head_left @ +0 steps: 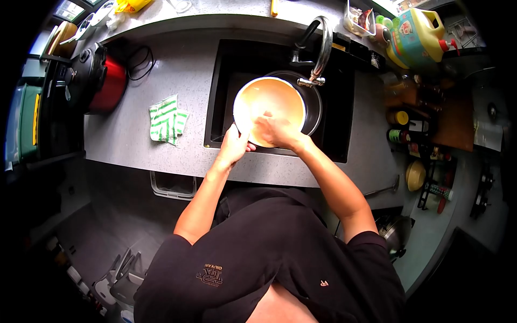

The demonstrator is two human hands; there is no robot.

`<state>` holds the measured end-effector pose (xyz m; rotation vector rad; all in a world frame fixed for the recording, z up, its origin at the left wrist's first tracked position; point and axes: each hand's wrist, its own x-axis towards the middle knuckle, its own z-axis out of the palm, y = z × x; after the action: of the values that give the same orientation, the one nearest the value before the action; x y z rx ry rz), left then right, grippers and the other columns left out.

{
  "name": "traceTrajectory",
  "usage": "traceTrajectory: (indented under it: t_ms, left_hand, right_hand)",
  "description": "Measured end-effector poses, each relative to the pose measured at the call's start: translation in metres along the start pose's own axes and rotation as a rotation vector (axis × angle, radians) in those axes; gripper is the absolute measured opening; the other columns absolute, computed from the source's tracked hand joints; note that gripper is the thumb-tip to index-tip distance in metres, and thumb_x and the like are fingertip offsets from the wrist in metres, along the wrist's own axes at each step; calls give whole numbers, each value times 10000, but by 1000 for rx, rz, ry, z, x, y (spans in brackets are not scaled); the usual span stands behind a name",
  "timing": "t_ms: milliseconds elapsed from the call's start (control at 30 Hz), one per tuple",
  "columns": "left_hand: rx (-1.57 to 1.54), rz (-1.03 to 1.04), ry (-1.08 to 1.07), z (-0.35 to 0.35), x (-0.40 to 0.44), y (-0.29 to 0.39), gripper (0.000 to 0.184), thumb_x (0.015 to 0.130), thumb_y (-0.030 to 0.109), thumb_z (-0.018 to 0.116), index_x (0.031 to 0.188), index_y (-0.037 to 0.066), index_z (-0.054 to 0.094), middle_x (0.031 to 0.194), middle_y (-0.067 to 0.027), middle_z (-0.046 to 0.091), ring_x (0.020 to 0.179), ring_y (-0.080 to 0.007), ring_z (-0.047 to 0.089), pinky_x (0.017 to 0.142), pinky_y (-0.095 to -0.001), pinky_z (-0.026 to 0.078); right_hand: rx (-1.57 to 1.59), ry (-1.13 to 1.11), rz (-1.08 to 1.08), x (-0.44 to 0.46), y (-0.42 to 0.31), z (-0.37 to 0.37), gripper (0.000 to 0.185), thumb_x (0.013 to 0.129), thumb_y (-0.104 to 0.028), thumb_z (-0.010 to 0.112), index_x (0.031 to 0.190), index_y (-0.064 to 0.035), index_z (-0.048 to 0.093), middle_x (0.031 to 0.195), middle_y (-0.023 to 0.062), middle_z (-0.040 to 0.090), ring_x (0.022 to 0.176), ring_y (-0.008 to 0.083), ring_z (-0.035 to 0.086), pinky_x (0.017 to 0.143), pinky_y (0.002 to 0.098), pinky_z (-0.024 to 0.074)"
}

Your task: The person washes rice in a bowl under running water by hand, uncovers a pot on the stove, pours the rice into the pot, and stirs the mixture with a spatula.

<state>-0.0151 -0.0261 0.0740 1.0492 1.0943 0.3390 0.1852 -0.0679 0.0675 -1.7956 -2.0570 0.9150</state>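
An orange bowl with a pale rim (277, 99) is held over the black sink (229, 64), below the curved metal faucet (326, 48). My left hand (234, 144) grips the bowl's lower left edge, its fingers wrapped round the rim. Inside the bowl lies my right hand (277, 131), its fingers toward the bottom; they are blurred, and whether they hold anything cannot be made out. Behind the bowl, a dark round pot (314, 105) sits in the sink, partly hidden.
A green-and-white striped cloth (168, 121) lies on the grey counter left of the sink. Farther left stands a red cooker (110, 81). At the back right are a large yellow jug (417, 37) and a clear container (359, 20). Bottles stand at the right.
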Motion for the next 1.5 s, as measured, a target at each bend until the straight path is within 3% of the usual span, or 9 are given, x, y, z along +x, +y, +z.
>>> traceTrajectory:
  t_ms: [267, 367, 467, 600, 1000, 1100, 1233, 1367, 1500]
  left_hand:
    - [11, 4, -3, 6, 3, 6, 305, 1062, 144, 494, 1312, -32, 495, 929, -115, 694, 641, -141, 685, 565, -259, 556]
    - [19, 16, -6, 5, 7, 7, 308, 1062, 160, 499, 1302, -34, 497, 926, -115, 696, 644, -143, 688, 568, -260, 558]
    - [16, 17, -1, 3, 7, 7, 299, 1068, 182, 500, 1277, -32, 506, 924, -111, 695, 649, -138, 683, 574, -255, 556]
    - [1, 16, 7, 0, 6, 7, 280, 1079, 207, 498, 1242, -19, 525, 931, -99, 692, 655, -124, 672, 583, -242, 549]
    - [22, 5, 52, -14, 20, -6, 333, 1065, 157, 495, 1341, -30, 506, 960, -127, 703, 647, -146, 688, 572, -267, 555]
    - [23, 3, 49, -19, 22, -7, 330, 1066, 168, 504, 1327, -35, 515, 935, -123, 708, 641, -139, 681, 572, -266, 553]
    - [-12, 14, 61, -22, 19, -7, 316, 1069, 188, 505, 1281, -45, 532, 902, -113, 712, 630, -130, 672, 568, -259, 547]
    - [23, -11, -1, -27, 26, -18, 334, 1072, 238, 518, 1293, -11, 541, 920, -74, 705, 677, -95, 660, 594, -229, 533]
    - [20, -19, -37, -29, 34, -25, 352, 1078, 276, 524, 1245, -34, 550, 847, -88, 701, 630, -112, 660, 560, -254, 537]
  right_hand:
    - [43, 426, 156, 22, 19, -16, 326, 858, -24, 657, 1181, -17, 617, 1110, 239, 612, 1064, 448, 647, 937, 497, 551]
    - [916, 519, 442, 42, 14, -1, 299, 841, -19, 648, 1136, 18, 621, 1103, 264, 616, 1030, 464, 648, 927, 512, 541]
    - [-13, 484, -4, 37, 16, 25, 344, 831, -47, 676, 1170, -29, 623, 1129, 241, 620, 1025, 427, 637, 921, 478, 529]
    - [38, 160, 14, 18, -9, 3, 401, 833, -35, 670, 1232, -56, 642, 1200, 204, 640, 1111, 400, 634, 973, 473, 523]
    - [131, 394, 157, 1, -31, -45, 313, 923, -91, 689, 1233, -72, 658, 1194, 160, 654, 1081, 364, 666, 953, 443, 543]
    - [-78, 723, 73, -11, -5, -31, 397, 867, -75, 747, 1238, -89, 607, 1176, 154, 595, 1164, 363, 576, 1018, 488, 483]
    - [276, 655, 470, -32, 9, -9, 558, 908, -226, 766, 1339, 3, 496, 1194, 213, 540, 1158, 364, 558, 1000, 476, 474]
    - [1024, 247, 662, -36, 37, 10, 400, 1045, -298, 612, 1303, -8, 518, 820, 75, 700, 550, 132, 639, 474, 231, 486]
    - [1047, 306, 622, -38, 37, 13, 252, 1045, -189, 502, 1193, 8, 555, 800, 105, 707, 560, 137, 655, 462, 236, 490]
